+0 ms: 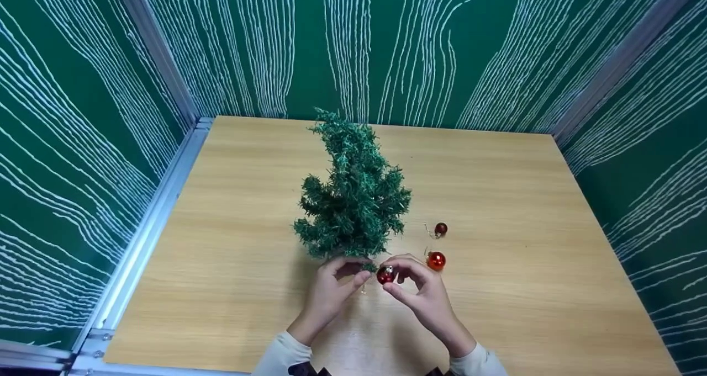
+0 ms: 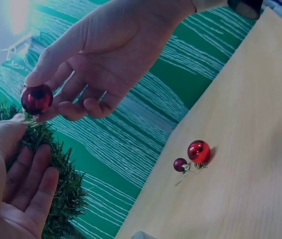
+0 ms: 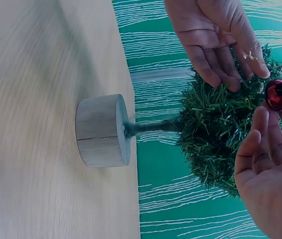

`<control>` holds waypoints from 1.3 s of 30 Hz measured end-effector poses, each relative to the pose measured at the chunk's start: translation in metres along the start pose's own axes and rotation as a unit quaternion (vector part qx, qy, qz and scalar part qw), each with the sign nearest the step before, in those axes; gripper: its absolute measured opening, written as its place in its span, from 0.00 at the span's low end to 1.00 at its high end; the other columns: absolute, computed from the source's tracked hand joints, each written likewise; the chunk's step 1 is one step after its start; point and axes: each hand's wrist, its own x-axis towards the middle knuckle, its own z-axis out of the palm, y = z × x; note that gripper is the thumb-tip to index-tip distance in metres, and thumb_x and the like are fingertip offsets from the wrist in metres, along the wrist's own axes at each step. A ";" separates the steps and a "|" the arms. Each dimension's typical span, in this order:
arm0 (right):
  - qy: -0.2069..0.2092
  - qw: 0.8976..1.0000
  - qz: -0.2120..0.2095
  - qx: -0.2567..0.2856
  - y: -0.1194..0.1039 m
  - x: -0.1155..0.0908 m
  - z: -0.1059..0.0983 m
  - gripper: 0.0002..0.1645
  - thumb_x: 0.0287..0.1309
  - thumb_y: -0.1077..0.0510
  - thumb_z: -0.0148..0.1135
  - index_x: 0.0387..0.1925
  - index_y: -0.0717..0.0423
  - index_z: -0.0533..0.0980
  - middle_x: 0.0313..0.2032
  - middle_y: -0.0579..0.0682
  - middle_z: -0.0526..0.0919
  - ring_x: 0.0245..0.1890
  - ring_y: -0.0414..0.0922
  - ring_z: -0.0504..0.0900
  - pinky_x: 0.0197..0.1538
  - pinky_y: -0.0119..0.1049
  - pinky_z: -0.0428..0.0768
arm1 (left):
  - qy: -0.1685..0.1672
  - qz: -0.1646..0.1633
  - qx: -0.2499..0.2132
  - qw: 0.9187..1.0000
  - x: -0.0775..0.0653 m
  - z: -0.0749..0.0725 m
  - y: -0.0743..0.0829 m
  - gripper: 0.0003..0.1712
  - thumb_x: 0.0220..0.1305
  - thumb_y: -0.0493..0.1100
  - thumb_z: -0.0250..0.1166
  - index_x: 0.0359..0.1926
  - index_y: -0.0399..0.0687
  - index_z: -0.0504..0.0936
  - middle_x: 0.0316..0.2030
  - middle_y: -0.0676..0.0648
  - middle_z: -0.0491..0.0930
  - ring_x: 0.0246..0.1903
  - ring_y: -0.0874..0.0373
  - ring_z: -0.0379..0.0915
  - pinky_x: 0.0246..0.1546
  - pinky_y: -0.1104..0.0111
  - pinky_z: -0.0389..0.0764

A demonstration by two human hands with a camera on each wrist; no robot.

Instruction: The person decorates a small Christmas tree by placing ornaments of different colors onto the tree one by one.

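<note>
A small artificial Christmas tree (image 1: 353, 194) stands on the table. My right hand (image 1: 425, 293) pinches a shiny red bauble (image 1: 385, 275) between thumb and fingertips, just right of a low front branch tip (image 1: 369, 266). From the other side, my left hand (image 1: 326, 296) holds that tip between thumb and fingers. A bit of gold string (image 3: 250, 56) shows by the left thumb in the right wrist view. The bauble is right beside the green needles in the left wrist view. Below the foliage, the right wrist view shows the trunk (image 3: 153, 127) and its round wooden base (image 3: 101, 132).
Right of the tree, a bright red bauble (image 1: 436, 260) and a smaller dark red bauble (image 1: 441, 228) lie on the wooden table (image 1: 513, 265), both with gold strings. Green walls with white lines (image 1: 265, 44) and a metal frame (image 1: 160, 199) border the table.
</note>
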 end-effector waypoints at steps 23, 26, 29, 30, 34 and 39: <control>-0.002 1.000 -0.028 -0.015 -0.001 -0.001 0.006 0.19 0.51 0.69 0.71 0.46 0.57 0.81 0.41 0.52 0.83 0.38 0.40 0.79 0.41 0.34 0.80 | 0.005 0.023 -0.004 1.000 -0.005 -0.001 0.001 0.16 0.61 0.39 0.69 0.50 0.43 0.81 0.47 0.46 0.82 0.43 0.55 0.82 0.50 0.65 0.81; -0.005 1.000 -0.020 -0.012 -0.002 -0.001 0.005 0.18 0.51 0.69 0.71 0.46 0.56 0.81 0.41 0.51 0.83 0.38 0.40 0.79 0.41 0.34 0.80 | 0.019 0.041 0.015 0.999 -0.005 -0.002 0.002 0.16 0.61 0.38 0.69 0.50 0.45 0.81 0.46 0.47 0.83 0.42 0.56 0.82 0.47 0.64 0.82; -0.010 1.000 -0.023 -0.007 -0.002 -0.001 0.005 0.18 0.52 0.70 0.70 0.46 0.58 0.80 0.40 0.51 0.82 0.38 0.39 0.78 0.41 0.33 0.79 | 0.037 0.072 0.048 0.996 -0.006 -0.005 0.001 0.16 0.60 0.38 0.69 0.50 0.49 0.82 0.39 0.49 0.83 0.34 0.61 0.80 0.37 0.67 0.83; -0.012 1.000 -0.027 -0.005 -0.002 -0.001 0.005 0.18 0.52 0.71 0.70 0.46 0.58 0.80 0.40 0.52 0.82 0.38 0.39 0.78 0.41 0.32 0.79 | 0.043 0.089 0.061 0.993 -0.006 -0.006 0.001 0.16 0.59 0.38 0.70 0.49 0.49 0.82 0.36 0.49 0.82 0.31 0.62 0.78 0.33 0.68 0.82; -0.012 0.999 -0.033 -0.003 -0.002 0.000 0.006 0.19 0.51 0.71 0.70 0.46 0.59 0.80 0.39 0.52 0.82 0.38 0.40 0.78 0.41 0.35 0.79 | 0.051 0.149 0.091 0.983 -0.007 -0.009 -0.001 0.16 0.61 0.49 0.69 0.49 0.51 0.82 0.27 0.51 0.75 0.20 0.66 0.66 0.19 0.74 0.72; -0.013 0.999 -0.035 -0.004 -0.001 -0.001 0.007 0.19 0.51 0.71 0.69 0.47 0.59 0.80 0.40 0.51 0.82 0.38 0.39 0.78 0.41 0.35 0.80 | 0.040 0.213 0.109 0.970 -0.011 -0.008 -0.002 0.23 0.58 0.59 0.69 0.49 0.51 0.83 0.24 0.54 0.75 0.16 0.71 0.61 0.15 0.81 0.65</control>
